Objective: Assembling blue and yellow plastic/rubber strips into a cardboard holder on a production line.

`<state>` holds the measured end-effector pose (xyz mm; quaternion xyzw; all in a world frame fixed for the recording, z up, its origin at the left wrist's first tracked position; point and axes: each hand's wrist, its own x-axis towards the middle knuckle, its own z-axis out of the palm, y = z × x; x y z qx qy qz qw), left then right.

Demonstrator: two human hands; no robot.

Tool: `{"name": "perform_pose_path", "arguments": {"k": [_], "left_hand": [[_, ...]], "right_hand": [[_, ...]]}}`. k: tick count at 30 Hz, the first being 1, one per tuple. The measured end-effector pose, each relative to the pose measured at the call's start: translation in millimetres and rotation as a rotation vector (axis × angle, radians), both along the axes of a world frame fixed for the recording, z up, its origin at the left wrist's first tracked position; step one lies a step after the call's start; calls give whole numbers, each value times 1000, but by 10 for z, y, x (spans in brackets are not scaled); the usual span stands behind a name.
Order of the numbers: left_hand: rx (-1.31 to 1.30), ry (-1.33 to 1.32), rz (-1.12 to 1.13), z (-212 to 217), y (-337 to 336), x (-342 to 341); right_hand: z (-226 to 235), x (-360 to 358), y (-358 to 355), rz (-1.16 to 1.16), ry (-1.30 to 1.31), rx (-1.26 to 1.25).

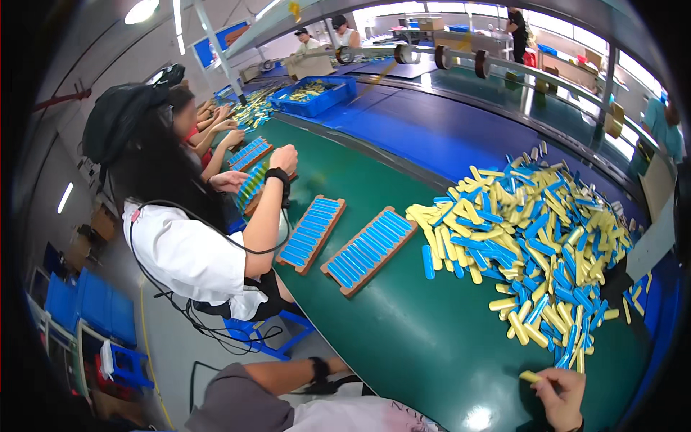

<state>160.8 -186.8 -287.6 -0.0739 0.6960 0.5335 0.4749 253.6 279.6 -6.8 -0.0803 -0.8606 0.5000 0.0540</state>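
Between the fingertips of my right hand [561, 397] is a small yellow strip [530, 376] with rounded ends, held at the lower right over the green table [403, 345]. Just beyond that hand spreads a large heap of loose yellow and blue strips [533, 237]. My left hand [337, 365] is low by the table's near edge, a dark band on its wrist; its fingers are hidden. Two brown trays lie on the table ahead, a nearer one [371, 250] and another [312, 234] left of it, both with rows of blue strips.
At my left a co-worker in a white shirt [191, 248] handles another tray [250, 189]. Farther along are more hands and a blue crate [314, 96] of strips. A blue conveyor belt [417, 129] runs behind the table, below a rail with rollers [481, 65].
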Motion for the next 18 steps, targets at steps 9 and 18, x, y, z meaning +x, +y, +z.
{"name": "perform_pose_path", "arguments": {"k": [9,18], "left_hand": [[-14,15,-56,-282,137,-109],[-75,31,-25,-145,39,22]], "right_hand": [[-211,106,131,-245,129,-122],[-238,82,189,-209,129,-99]]}}
